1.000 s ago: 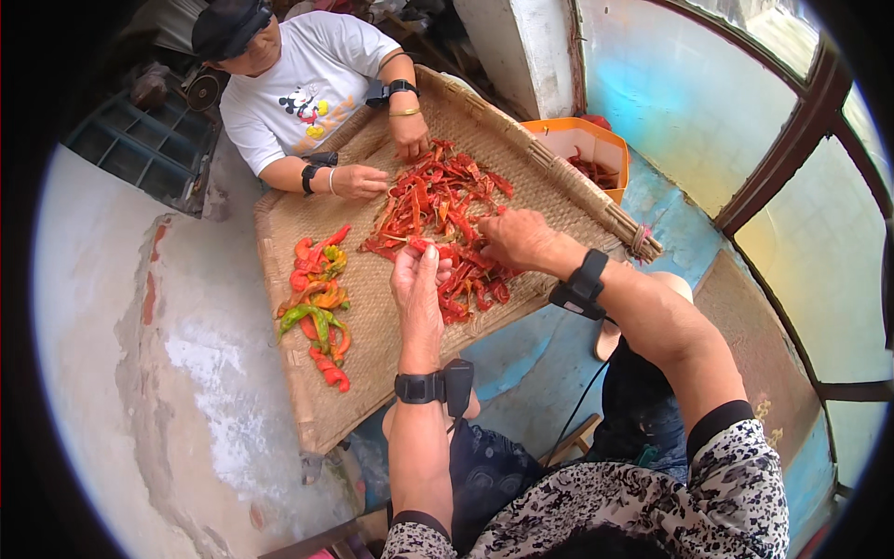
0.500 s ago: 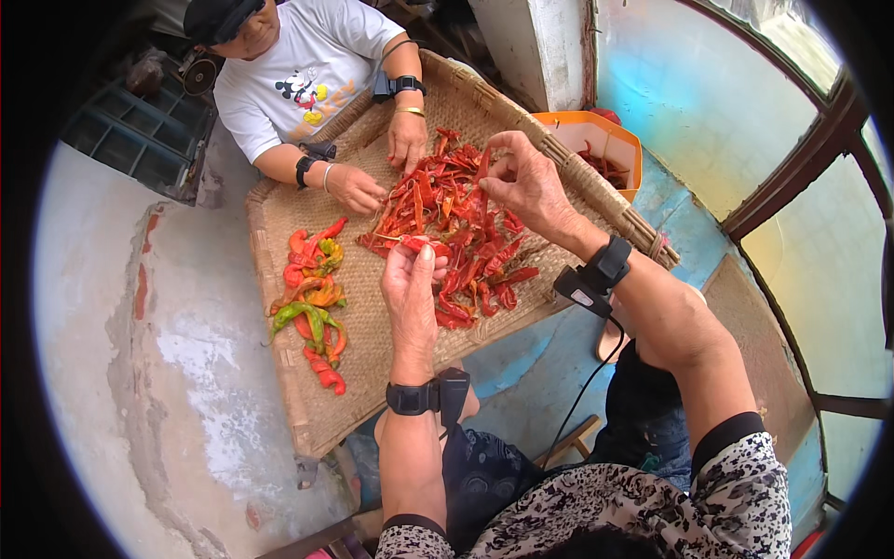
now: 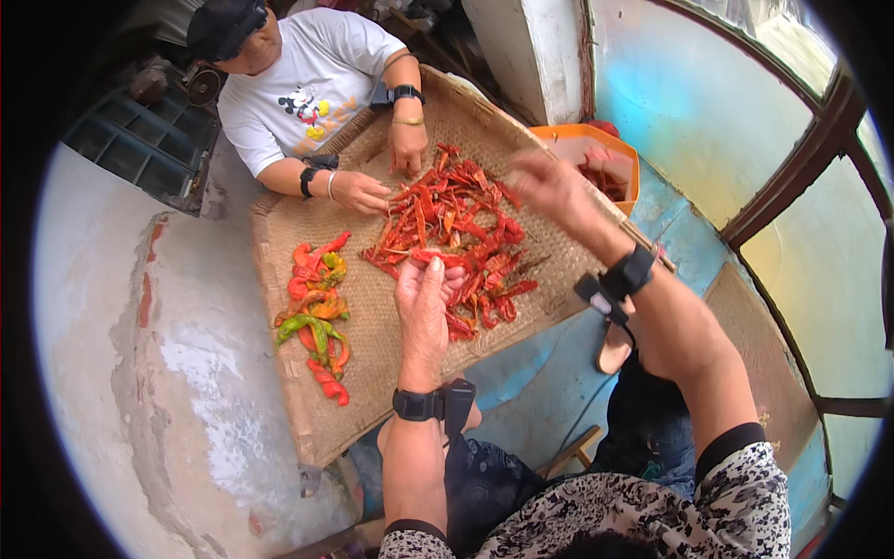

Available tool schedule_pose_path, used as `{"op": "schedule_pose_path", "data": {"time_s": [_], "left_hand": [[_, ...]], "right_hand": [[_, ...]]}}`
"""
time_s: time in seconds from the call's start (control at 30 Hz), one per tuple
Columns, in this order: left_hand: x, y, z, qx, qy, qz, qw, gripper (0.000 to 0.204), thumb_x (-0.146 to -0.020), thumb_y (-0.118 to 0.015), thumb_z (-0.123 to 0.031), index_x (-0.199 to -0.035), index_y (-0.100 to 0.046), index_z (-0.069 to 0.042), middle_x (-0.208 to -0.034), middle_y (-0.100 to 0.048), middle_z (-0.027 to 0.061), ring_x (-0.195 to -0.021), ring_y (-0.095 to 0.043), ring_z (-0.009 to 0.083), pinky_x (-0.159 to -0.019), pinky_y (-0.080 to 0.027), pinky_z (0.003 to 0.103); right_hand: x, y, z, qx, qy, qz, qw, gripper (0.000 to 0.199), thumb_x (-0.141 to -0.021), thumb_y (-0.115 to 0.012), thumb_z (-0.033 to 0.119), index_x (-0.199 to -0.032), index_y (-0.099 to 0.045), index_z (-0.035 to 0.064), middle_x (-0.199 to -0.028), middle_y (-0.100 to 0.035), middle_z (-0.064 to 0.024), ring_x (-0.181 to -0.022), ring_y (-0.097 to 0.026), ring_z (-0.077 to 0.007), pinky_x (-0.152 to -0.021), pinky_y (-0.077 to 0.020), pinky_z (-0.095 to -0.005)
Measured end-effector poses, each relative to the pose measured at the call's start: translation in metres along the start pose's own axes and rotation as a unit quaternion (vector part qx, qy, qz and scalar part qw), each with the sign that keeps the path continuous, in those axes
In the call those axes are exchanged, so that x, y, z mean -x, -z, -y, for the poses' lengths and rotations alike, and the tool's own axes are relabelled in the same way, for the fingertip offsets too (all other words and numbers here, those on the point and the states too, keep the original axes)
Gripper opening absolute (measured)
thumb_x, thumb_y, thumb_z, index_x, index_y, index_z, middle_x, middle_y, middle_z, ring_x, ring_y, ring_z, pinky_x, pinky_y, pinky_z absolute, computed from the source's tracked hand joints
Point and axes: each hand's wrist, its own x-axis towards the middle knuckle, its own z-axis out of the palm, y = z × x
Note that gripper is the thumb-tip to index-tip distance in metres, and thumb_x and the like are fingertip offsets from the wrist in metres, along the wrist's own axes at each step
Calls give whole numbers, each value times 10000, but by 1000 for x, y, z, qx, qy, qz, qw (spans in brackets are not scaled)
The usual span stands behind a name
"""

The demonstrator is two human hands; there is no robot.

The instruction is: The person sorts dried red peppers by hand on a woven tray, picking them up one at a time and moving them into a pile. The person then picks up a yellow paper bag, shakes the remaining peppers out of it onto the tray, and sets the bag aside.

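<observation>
My left hand (image 3: 425, 303) is closed on a red chili pepper (image 3: 434, 255), pinched between thumb and fingers above the near side of a heap of dried red chilies (image 3: 463, 222). My right hand (image 3: 561, 194) is over the right rim of the woven tray (image 3: 368, 373), close to an orange-rimmed box. Motion smears its fingers, so whether anything is in them is hidden. Across the heap, another person's two hands (image 3: 361, 192) touch the tray and the heap's far left edge.
Fresher red, yellow and green peppers (image 3: 321, 328) lie in a row along the tray's left side. The orange box (image 3: 622, 142), with dried chilies inside, stands beyond the tray's right rim. A plastered wall (image 3: 200, 373) is at left, and window panes (image 3: 694, 93) at right.
My right hand has moved right, from above the heap toward the tray's rim; the red chili it held no longer shows. The left hand still grips its chili.
</observation>
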Motion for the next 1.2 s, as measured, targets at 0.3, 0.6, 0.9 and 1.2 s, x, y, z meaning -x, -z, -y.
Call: {"op": "schedule_pose_path", "data": {"time_s": [0.3, 0.6, 0.9, 1.2], "left_hand": [[3, -6, 8, 28, -4, 25, 999, 212, -934, -591, -213, -1086, -540, -74, -969, -611, 30, -834, -603, 120, -763, -506, 255], [-16, 31, 2, -283, -24, -7, 959, 391, -883, -625, -207, -1187, -524, 18, -1076, -603, 130, -974, -576, 177, -869, -463, 294], [-31, 44, 19, -532, -17, 35, 846, 483, -858, -596, -269, -1241, -509, 13, -1202, -578, 237, -1132, -554, 336, -965, -418, 405], [-26, 7, 25, -526, -63, 97, 842, 514, -831, -631, -156, -1302, -458, -41, -1155, -594, 225, -1086, -563, 349, -927, -432, 413]], "right_hand": [[52, -54, 34, 134, 156, 202, 958, 154, -756, -672, 74, -856, -618, -30, -784, -620, -212, -764, -618, -380, -672, -502, -414], [7, -12, 28, -245, -109, 52, 962, 140, -898, -631, 154, -892, -626, 14, -699, -619, -49, -566, -580, -128, -515, -507, -282], [12, -13, 26, -254, -200, -28, 946, 279, -888, -597, 153, -1091, -575, -37, -864, -620, -150, -712, -626, -220, -632, -549, -331], [36, -46, 13, 454, 102, 203, 861, 140, -753, -612, 109, -884, -607, 61, -859, -636, -149, -819, -646, -343, -663, -529, -446]]}}
